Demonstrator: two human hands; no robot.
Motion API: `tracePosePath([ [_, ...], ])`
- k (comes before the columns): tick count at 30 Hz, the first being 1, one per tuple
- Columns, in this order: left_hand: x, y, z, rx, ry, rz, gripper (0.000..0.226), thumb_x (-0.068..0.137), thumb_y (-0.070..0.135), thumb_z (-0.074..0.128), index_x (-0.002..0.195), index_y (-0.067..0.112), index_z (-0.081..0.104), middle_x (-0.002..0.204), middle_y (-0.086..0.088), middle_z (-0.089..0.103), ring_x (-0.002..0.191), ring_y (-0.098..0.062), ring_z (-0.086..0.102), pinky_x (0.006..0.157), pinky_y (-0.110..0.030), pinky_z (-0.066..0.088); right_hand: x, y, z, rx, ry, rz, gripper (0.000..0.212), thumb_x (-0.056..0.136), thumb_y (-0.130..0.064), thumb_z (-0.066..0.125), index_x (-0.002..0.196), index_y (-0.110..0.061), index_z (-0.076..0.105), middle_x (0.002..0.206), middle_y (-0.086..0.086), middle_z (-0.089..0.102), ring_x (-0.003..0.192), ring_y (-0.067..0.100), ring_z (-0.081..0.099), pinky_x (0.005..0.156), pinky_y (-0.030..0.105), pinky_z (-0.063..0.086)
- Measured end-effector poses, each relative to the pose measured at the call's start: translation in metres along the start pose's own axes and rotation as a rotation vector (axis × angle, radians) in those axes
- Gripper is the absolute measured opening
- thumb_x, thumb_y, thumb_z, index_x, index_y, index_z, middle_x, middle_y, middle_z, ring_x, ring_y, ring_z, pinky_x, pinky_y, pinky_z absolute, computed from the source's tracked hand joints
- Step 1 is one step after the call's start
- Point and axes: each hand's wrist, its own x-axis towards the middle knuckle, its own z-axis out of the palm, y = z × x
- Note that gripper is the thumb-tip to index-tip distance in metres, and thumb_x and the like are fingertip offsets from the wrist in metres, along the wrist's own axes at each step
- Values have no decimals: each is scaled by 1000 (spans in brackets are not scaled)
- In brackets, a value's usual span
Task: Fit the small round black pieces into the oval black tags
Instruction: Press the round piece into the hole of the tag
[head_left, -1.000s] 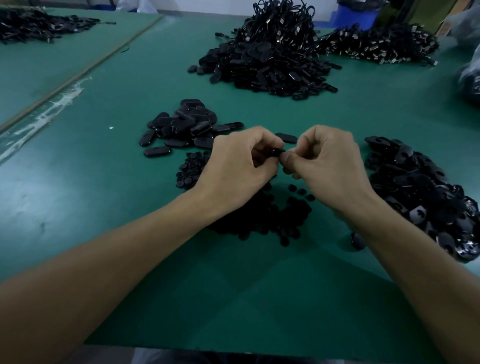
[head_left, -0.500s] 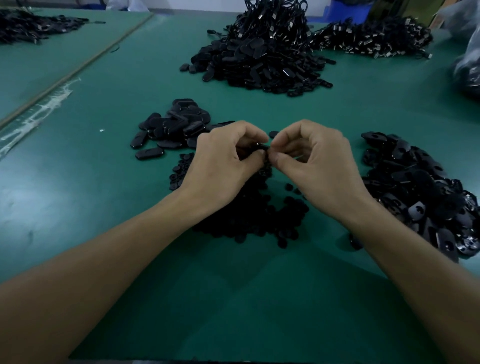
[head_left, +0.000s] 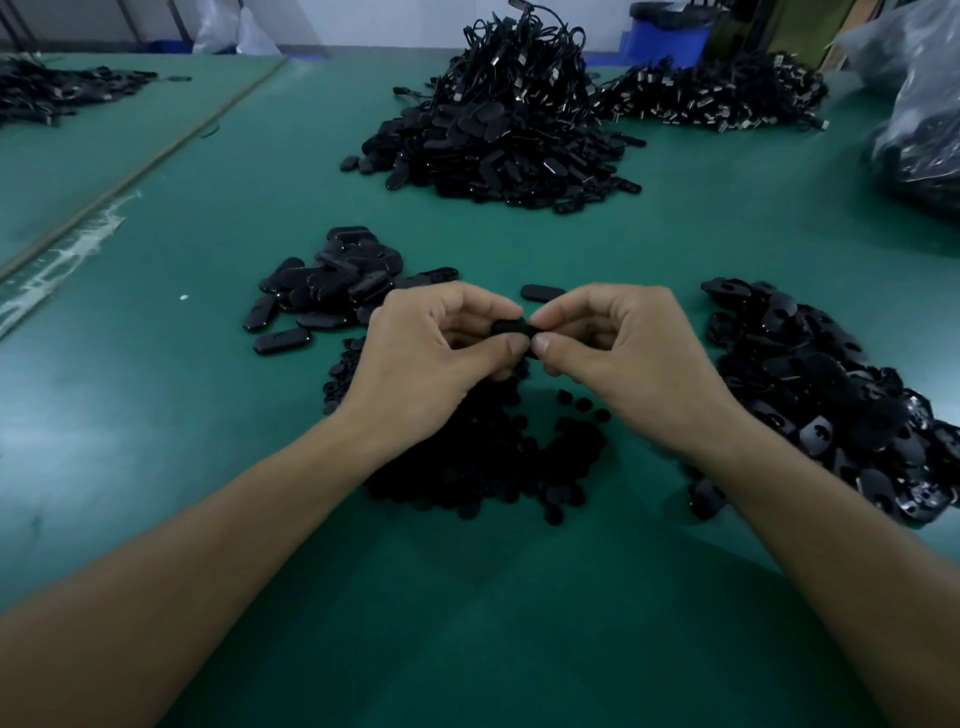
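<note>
Heaps of black plastic lie across the matte green table (head_left: 156, 441). Above its middle, the left hand (head_left: 426, 364) and the right hand (head_left: 628, 358) pinch one smooth oval black tag (head_left: 511, 329) between curled thumbs and forefingers. Whether a round piece sits in it cannot be told. Under the hands spreads a dull heap of small round black pieces (head_left: 498, 467). A pile of glossy rounded oval tags (head_left: 332, 291) lies to the left, and flatter shiny tags with cut-outs (head_left: 831, 405) to the right. A tall mound of corded tags (head_left: 509, 135) rises beyond.
</note>
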Motion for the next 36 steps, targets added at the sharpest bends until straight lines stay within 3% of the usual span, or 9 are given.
tracePosePath([
  [7, 2, 2, -2, 22, -34, -4, 20, 82, 7, 81, 92, 23, 75, 81, -2, 78, 72, -20, 76, 72, -33, 62, 0, 2, -3, -11, -2, -17, 15, 84, -15, 78, 85, -29, 73, 77, -9, 75, 72, 8, 71, 71, 27, 58],
  [17, 1, 6, 1, 23, -45, 5, 17, 81, 4, 81, 89, 18, 75, 76, -2, 77, 67, -18, 75, 65, -22, 59, -3, -4, 2, -87, 23, -9, 17, 84, -13, 73, 81, -29, 69, 75, -17, 72, 63, 0, 66, 59, 14, 51],
  [25, 0, 2, -4, 157, -33, 85, 22, 80, 13, 84, 88, 31, 75, 78, 6, 77, 70, -15, 74, 69, -29, 62, -4, -5, -2, -101, -10, -44, 24, 85, -13, 74, 79, -35, 69, 78, -17, 73, 71, -1, 69, 66, 14, 53],
  [29, 2, 1, -8, 238, 8, 117, 23, 80, 14, 84, 88, 33, 74, 79, 9, 76, 71, -10, 73, 70, -27, 61, -2, -2, -3, -68, -52, -5, 21, 92, -11, 69, 95, -32, 73, 81, -16, 75, 79, -4, 70, 73, 13, 52],
  [33, 8, -2, -17, 333, 173, 147, 27, 83, 16, 81, 87, 40, 69, 77, 16, 72, 72, -3, 70, 71, -20, 57, -1, 0, -11, -368, -11, -44, 27, 96, -19, 63, 122, -22, 69, 111, -17, 68, 97, -4, 62, 87, 8, 44],
  [36, 14, -7, -33, 369, 295, 113, 29, 86, 17, 78, 88, 43, 68, 78, 21, 73, 74, 1, 71, 73, -12, 55, 0, 7, -29, -685, 35, 56, 31, 100, -24, 57, 129, -19, 63, 124, 0, 65, 114, 14, 55, 101, 29, 43],
])
